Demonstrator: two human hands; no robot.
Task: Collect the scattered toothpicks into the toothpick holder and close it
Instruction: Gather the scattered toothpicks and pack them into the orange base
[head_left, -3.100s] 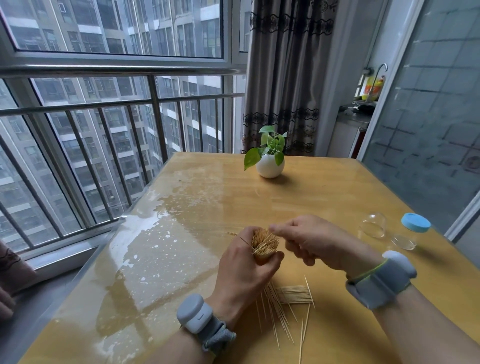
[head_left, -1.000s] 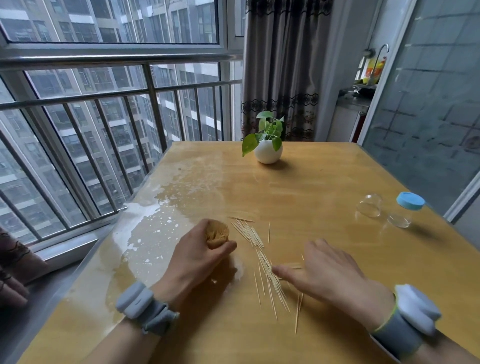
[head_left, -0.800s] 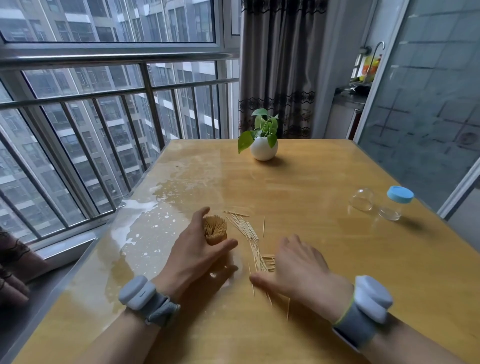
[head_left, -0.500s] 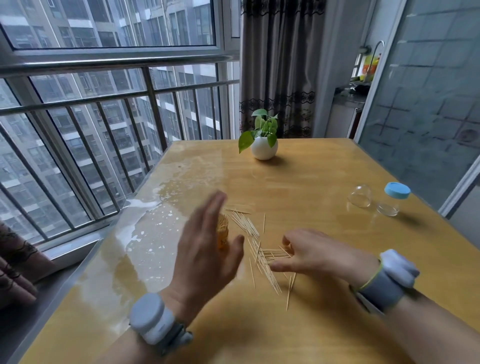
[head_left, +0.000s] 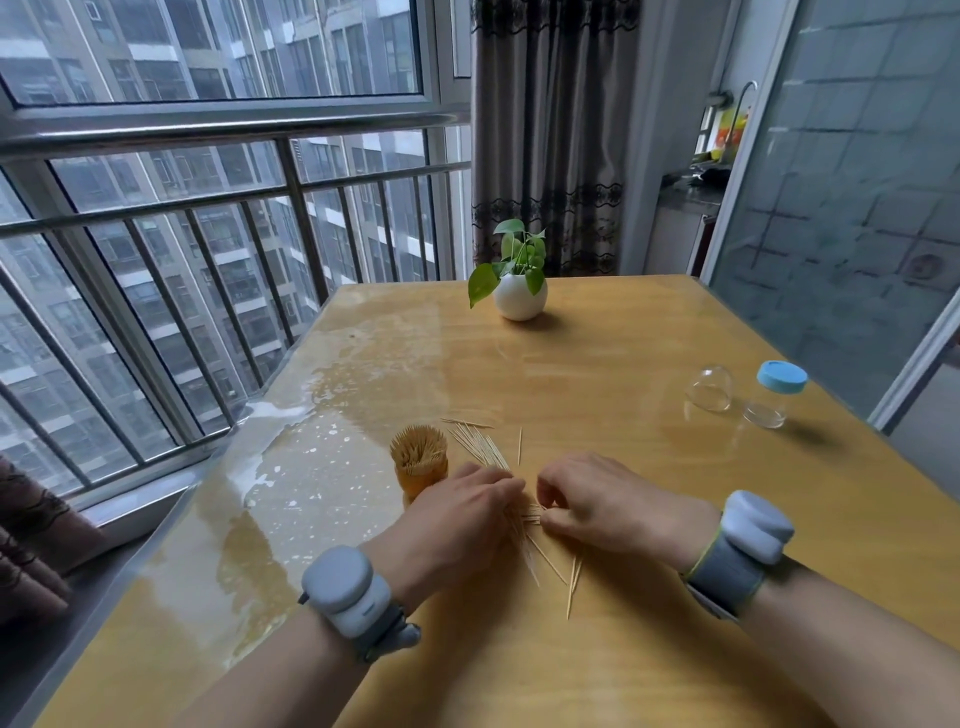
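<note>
A holder (head_left: 418, 457) packed with upright toothpicks stands by itself on the yellow table (head_left: 623, 332). Loose toothpicks (head_left: 480, 447) fan out to its right, and more lie nearer me (head_left: 550, 564). My left hand (head_left: 457, 525) rests just right of the holder, its fingers curled down over the pile. My right hand (head_left: 608, 501) faces it, fingertips pinched on toothpicks between the two hands. The hands hide the middle of the pile. A clear dome cap (head_left: 710, 388) lies on its side at the far right.
A small glass jar with a blue lid (head_left: 775, 394) stands beside the dome cap near the table's right edge. A white pot with a green plant (head_left: 519, 296) sits at the back. The table's left part shows pale blotches (head_left: 311, 457). A railing and window run along the left.
My left hand has let go of the holder, which now stands alone, and moved right onto the loose toothpicks. My right hand has drawn in to meet it.
</note>
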